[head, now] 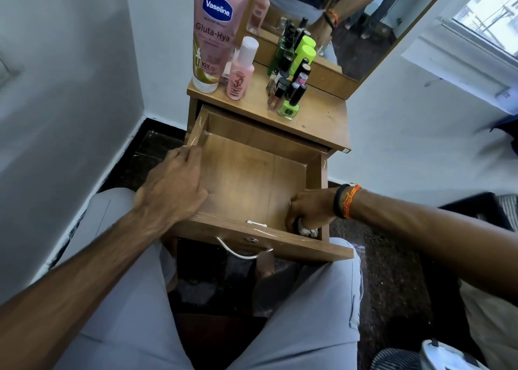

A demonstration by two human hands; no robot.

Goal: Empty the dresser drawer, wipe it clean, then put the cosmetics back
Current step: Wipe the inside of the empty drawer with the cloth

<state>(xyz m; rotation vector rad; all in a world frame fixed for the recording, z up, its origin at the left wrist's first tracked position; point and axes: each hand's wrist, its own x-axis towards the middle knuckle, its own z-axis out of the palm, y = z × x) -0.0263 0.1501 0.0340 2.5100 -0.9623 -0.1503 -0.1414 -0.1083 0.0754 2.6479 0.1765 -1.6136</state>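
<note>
Drawer: we see one wooden drawer (252, 173) pulled out over our lap, its floor bare apart from our right hand
Left hand: our left hand (173, 186) rests on the drawer's left wall, fingers curled over the rim
Right hand: our right hand (308, 211) sits in the near right corner, fingers closed round one pale crumpled cloth (307, 230)
Worktop: the worktop (322, 120) carries the cosmetics, all out of the drawer
Pink containers: two, one tall Vaseline tube (214, 33) and one small pink bottle (241, 69) just beside it
Small bottles: a tight cluster of nail polish bottles (291, 89), too crowded for us to count
Handle: one metal handle (244, 250) on the drawer front
</note>
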